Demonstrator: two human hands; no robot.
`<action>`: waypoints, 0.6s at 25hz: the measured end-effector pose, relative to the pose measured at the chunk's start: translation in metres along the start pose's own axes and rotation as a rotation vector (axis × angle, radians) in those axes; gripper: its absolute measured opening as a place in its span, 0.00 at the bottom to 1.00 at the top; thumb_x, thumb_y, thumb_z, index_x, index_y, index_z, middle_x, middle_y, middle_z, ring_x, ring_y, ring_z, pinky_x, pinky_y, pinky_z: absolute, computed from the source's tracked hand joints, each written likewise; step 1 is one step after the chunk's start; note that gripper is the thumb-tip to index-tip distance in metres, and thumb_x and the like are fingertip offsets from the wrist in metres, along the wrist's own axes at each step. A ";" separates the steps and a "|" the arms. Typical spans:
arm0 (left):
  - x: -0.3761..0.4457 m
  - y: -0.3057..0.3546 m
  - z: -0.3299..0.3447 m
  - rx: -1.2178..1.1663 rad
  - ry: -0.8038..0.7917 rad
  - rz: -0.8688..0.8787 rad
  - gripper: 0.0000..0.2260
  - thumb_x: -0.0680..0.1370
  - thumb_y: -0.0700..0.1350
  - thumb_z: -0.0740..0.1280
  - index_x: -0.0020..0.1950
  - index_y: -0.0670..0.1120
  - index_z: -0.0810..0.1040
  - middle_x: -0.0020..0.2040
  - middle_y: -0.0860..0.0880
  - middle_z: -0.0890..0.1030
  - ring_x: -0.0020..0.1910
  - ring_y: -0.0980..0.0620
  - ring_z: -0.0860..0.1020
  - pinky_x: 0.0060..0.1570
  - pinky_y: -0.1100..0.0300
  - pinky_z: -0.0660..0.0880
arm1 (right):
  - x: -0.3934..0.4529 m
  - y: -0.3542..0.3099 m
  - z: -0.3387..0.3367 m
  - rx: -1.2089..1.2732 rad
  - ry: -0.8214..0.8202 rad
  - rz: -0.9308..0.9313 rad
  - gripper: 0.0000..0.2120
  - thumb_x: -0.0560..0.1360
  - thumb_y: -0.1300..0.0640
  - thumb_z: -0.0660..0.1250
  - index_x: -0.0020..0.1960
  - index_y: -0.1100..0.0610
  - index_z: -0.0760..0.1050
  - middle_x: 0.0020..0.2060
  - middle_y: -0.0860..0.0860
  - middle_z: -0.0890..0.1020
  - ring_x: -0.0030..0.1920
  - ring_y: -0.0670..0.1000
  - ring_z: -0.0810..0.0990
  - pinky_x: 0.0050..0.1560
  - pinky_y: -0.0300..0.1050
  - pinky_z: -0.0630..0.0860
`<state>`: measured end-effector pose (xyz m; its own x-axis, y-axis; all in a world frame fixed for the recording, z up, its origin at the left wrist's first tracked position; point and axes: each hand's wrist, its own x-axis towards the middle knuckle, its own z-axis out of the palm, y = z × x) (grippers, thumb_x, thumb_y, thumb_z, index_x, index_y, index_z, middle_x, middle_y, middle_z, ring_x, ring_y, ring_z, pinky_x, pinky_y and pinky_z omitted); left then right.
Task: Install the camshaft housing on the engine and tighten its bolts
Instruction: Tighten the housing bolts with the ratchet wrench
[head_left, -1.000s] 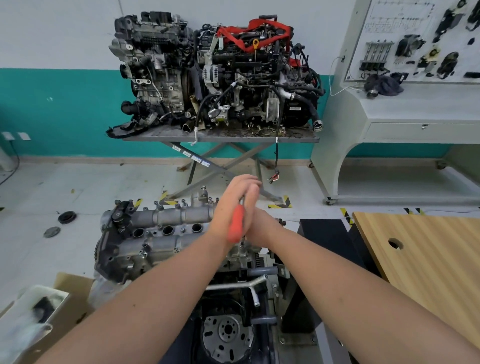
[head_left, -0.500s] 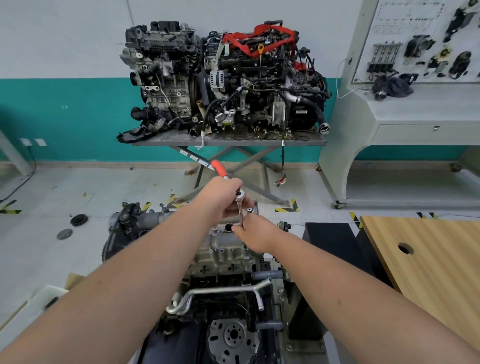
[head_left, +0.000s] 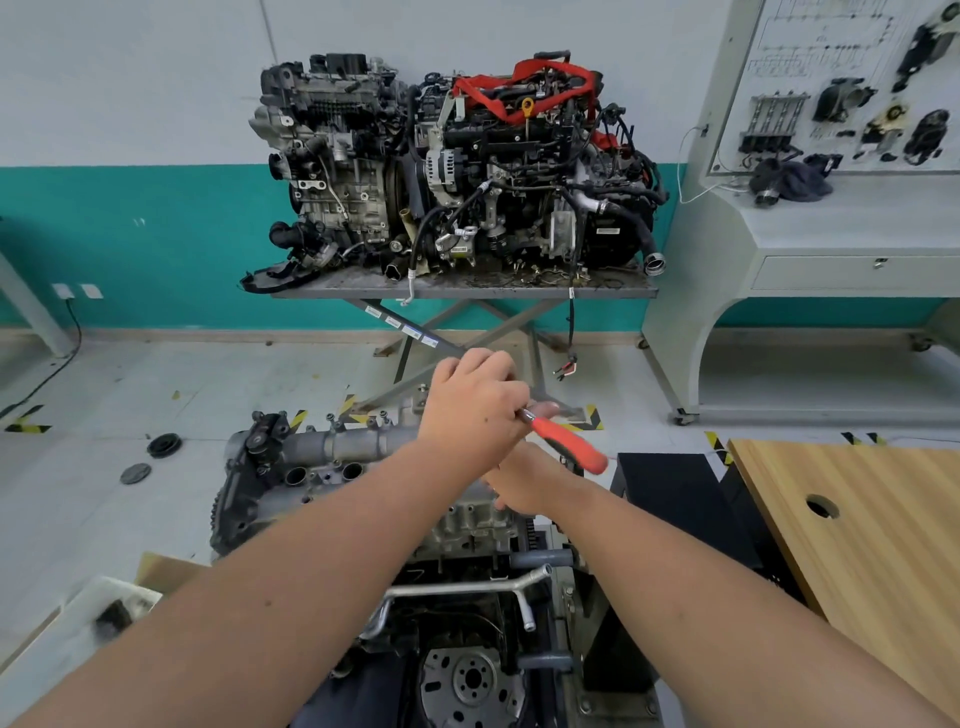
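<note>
The grey camshaft housing (head_left: 353, 441) lies along the top of the engine (head_left: 467, 525) on the stand in front of me. My left hand (head_left: 472, 410) is closed over the head of a ratchet wrench, above the housing's right end. The wrench's red handle (head_left: 569, 444) sticks out to the right and towards me. My right hand (head_left: 524, 483) sits just below, curled around the socket extension under the ratchet head. My left wrist hides the extension, the socket and the bolt.
Two complete engines (head_left: 457, 171) stand on a scissor-leg table against the teal wall. A wooden table (head_left: 857, 525) with a round hole is at my right. A grey display bench (head_left: 831, 234) is at the far right. A cardboard box (head_left: 104, 613) sits at my lower left.
The red handle has swung round from pointing away to the far left to pointing right and towards me. My left hand turned with it; my right hand stayed below the head.
</note>
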<state>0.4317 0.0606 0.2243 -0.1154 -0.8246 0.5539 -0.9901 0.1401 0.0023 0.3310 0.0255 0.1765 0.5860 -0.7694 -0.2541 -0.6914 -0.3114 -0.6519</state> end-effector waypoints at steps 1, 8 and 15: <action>-0.004 0.002 0.006 -0.151 0.026 -0.087 0.23 0.77 0.64 0.62 0.40 0.46 0.82 0.51 0.50 0.79 0.58 0.47 0.73 0.56 0.50 0.66 | -0.001 0.001 -0.001 -0.003 -0.017 0.018 0.04 0.82 0.57 0.63 0.52 0.58 0.72 0.51 0.55 0.79 0.54 0.55 0.78 0.52 0.45 0.74; -0.016 0.024 0.012 -1.468 0.213 -0.784 0.17 0.84 0.55 0.55 0.54 0.51 0.82 0.55 0.53 0.84 0.53 0.55 0.83 0.52 0.54 0.76 | 0.006 0.007 0.002 -0.055 -0.049 0.113 0.11 0.83 0.58 0.57 0.43 0.60 0.71 0.27 0.52 0.80 0.40 0.50 0.86 0.29 0.38 0.70; 0.006 0.001 -0.005 -1.746 -0.094 -1.220 0.09 0.83 0.48 0.61 0.49 0.45 0.75 0.39 0.48 0.85 0.33 0.51 0.82 0.37 0.57 0.74 | -0.002 0.004 0.002 -0.099 -0.092 0.068 0.18 0.84 0.51 0.55 0.38 0.57 0.68 0.25 0.53 0.78 0.32 0.53 0.83 0.37 0.44 0.75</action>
<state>0.4305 0.0588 0.2314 0.3079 -0.8824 -0.3557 0.5143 -0.1602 0.8425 0.3280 0.0268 0.1728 0.5692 -0.7378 -0.3627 -0.7666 -0.3168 -0.5586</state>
